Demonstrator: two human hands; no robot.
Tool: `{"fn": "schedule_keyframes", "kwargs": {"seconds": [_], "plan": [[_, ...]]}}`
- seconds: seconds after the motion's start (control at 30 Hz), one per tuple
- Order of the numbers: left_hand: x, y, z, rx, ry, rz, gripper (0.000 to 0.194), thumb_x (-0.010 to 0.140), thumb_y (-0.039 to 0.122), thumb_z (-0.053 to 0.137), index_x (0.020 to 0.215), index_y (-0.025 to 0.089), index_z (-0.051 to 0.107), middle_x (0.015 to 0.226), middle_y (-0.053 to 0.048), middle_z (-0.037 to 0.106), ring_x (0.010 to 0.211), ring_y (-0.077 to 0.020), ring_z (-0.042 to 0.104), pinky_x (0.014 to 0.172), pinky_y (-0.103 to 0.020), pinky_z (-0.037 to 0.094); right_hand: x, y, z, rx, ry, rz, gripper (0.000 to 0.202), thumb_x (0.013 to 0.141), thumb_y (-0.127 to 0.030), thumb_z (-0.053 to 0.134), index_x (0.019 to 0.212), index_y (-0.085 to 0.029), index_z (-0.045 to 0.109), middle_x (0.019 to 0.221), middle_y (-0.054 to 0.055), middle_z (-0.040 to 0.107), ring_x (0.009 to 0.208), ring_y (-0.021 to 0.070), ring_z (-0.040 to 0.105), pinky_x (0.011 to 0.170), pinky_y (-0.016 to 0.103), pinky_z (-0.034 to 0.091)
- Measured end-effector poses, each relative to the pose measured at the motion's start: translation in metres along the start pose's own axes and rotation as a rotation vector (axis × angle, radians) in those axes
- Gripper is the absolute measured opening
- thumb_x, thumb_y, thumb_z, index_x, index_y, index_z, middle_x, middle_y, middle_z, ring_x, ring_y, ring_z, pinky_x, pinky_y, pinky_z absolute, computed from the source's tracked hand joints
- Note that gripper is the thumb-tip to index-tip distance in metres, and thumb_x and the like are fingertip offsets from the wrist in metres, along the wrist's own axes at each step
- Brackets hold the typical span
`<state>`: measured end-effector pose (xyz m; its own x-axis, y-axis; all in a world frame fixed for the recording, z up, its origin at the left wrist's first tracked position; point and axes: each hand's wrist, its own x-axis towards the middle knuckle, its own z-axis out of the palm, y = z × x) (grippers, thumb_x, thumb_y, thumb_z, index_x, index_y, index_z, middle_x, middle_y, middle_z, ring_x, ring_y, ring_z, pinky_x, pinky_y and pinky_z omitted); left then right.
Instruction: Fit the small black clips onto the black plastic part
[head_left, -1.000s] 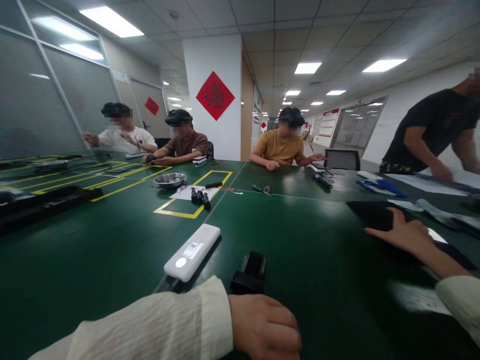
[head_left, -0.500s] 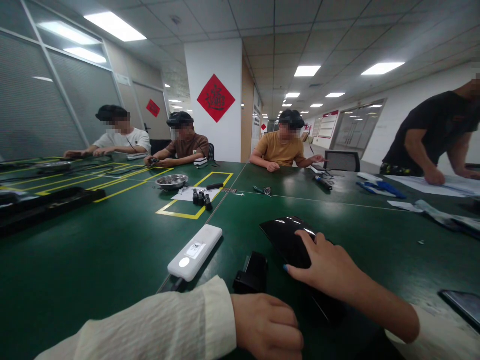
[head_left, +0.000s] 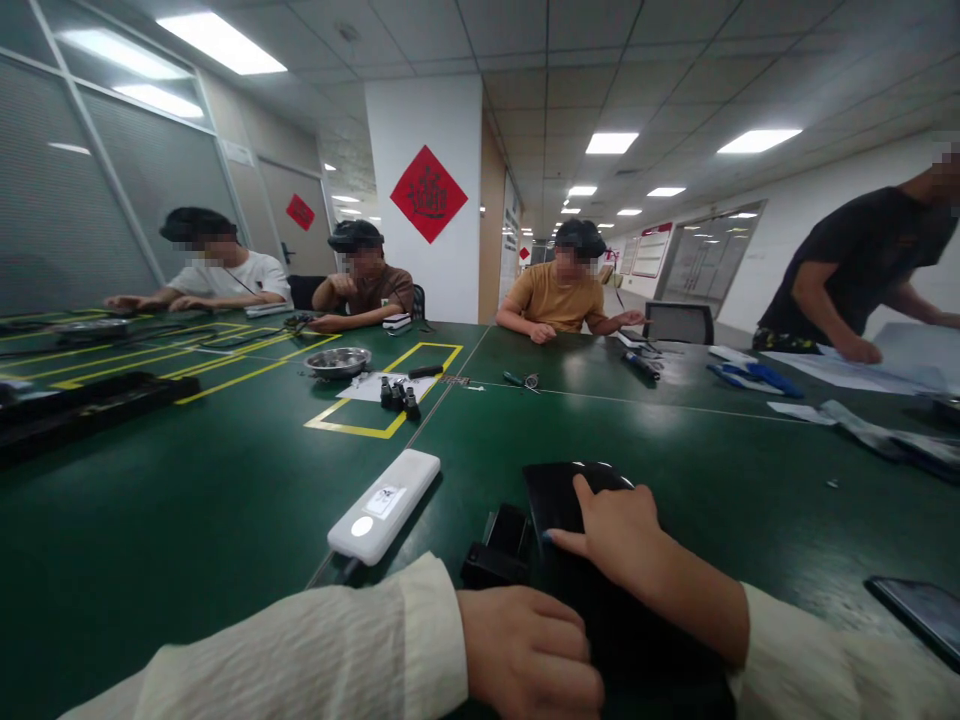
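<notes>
A glossy black curved panel (head_left: 559,495) lies on the green table in front of me. My right hand (head_left: 619,525) rests on its upper part, thumb and index finger spread apart and nothing gripped. My left hand (head_left: 529,650) is at the bottom centre, beside the panel's lower left, with its fingers curled; whatever they hold, if anything, is hidden. Just above my left hand sits a small black device (head_left: 499,550), close to the panel's left edge. Farther left lies a white power bank (head_left: 386,507) with a cable at its near end.
A metal bowl (head_left: 337,362), several small black parts (head_left: 400,397) and pliers (head_left: 520,380) lie farther back. A phone (head_left: 915,610) is at the right edge, a black tray (head_left: 97,410) at the left. Several people are around the table; one stands handling papers (head_left: 832,370).
The black panel has turned and shifted toward me, and my right hand has moved left and down with it. Across the table, a seated person's hand has risen toward the face.
</notes>
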<state>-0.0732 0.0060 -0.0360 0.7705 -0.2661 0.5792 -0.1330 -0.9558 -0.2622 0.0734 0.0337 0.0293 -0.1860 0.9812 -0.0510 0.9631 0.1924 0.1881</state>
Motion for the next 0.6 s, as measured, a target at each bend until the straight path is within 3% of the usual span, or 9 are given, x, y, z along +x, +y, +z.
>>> {"fn": "schedule_keyframes", "kwargs": {"seconds": [0.17,0.27,0.33,0.4,0.5,0.6], "plan": [[0.001,0.002,-0.001,0.022,0.014,-0.032,0.03,0.088,0.016,0.047,0.059,0.017,0.053,0.057,0.004,0.053,0.057,-0.0087,0.047,0.061,-0.021,0.048,-0.014,0.009,-0.004,0.131,-0.019,-0.186,0.065,0.083,-0.057,0.04,0.129,-0.011,0.045,0.088,0.019,0.068,0.081,0.0338,0.065,0.066,0.042,0.047],[0.001,0.002,-0.004,0.033,-0.009,-0.023,0.026,0.085,0.017,0.051,0.06,0.018,0.054,0.057,0.005,0.053,0.054,-0.0087,0.046,0.055,-0.021,0.046,-0.01,0.04,-0.001,0.292,0.025,-0.197,0.061,0.085,-0.057,0.034,0.131,-0.017,0.042,0.093,0.015,0.068,0.081,0.0284,0.065,0.068,0.037,0.047],[0.002,0.002,-0.004,0.044,0.011,-0.002,0.025,0.085,0.018,0.051,0.061,0.018,0.055,0.06,0.005,0.055,0.053,-0.0085,0.045,0.051,-0.022,0.044,0.003,0.076,0.005,0.363,0.023,-0.103,0.058,0.086,-0.056,0.032,0.132,-0.021,0.041,0.094,0.012,0.068,0.08,0.025,0.065,0.068,0.033,0.046],[0.002,0.002,-0.005,0.058,0.063,0.014,0.028,0.086,0.018,0.051,0.058,0.018,0.054,0.062,0.006,0.056,0.051,-0.0082,0.043,0.048,-0.022,0.043,0.024,0.123,0.012,0.35,0.014,0.105,0.053,0.087,-0.053,0.035,0.129,-0.022,0.045,0.098,0.011,0.067,0.084,0.0236,0.064,0.073,0.031,0.044],[0.003,0.002,-0.005,0.072,0.111,-0.004,0.032,0.087,0.019,0.05,0.055,0.017,0.051,0.061,0.007,0.056,0.049,-0.0081,0.041,0.048,-0.022,0.043,0.052,0.203,0.027,0.295,0.043,0.345,0.051,0.087,-0.038,0.042,0.123,-0.003,0.052,0.109,0.026,0.06,0.095,0.0302,0.061,0.077,0.036,0.042],[0.004,0.002,-0.007,0.072,0.076,-0.038,0.029,0.089,0.02,0.047,0.062,0.017,0.056,0.059,0.006,0.054,0.051,-0.0083,0.042,0.05,-0.021,0.043,0.06,0.267,0.046,0.232,0.144,0.556,0.044,0.084,-0.023,0.047,0.118,0.002,0.056,0.107,0.036,0.056,0.094,0.0339,0.062,0.071,0.04,0.04]]}}
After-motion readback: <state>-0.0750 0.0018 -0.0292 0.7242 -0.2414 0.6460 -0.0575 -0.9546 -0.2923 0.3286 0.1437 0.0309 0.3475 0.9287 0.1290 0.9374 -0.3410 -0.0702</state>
